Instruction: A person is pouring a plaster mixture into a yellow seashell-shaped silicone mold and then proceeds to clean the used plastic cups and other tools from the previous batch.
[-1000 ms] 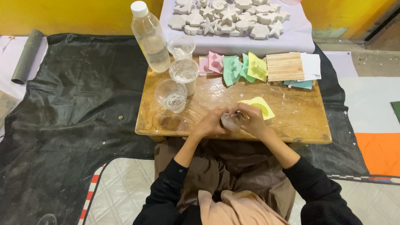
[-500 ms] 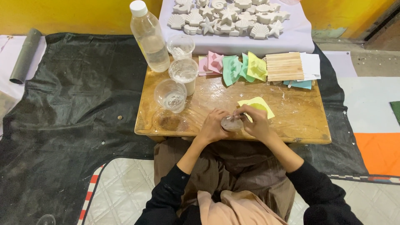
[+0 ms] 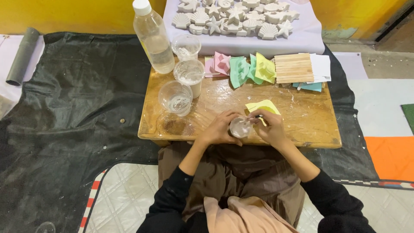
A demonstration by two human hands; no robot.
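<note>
Both hands grip one small clear cup (image 3: pixel 240 127) at the near edge of the wooden table (image 3: pixel 302 116): the left hand (image 3: pixel 218 128) steadies its side, while the right hand (image 3: pixel 271 128) pinches a thin stick into it. A yellow mould (image 3: pixel 263 106) lies just behind the cup, within reach.

A low table (image 3: pixel 302 116) stood before the person, on a sheet (image 3: pixel 73 116). Both hands, the left (image 3: pixel 217 128) and the right (image 3: pixel 271 127), met around a small cup (image 3: pixel 239 127) at the table's near edge, a mould (image 3: pixel 263 106) just behind it. Left of them sat three cups (image 3: pixel 176 97), a bottle (image 3: pixel 153 36) behind. Along the far edge lay more moulds (image 3: pixel 239 69), then sticks (image 3: pixel 294 67) to the right. Behind the table, casts (image 3: pixel 235 16) lay on a cloth (image 3: pixel 302 41).
</note>
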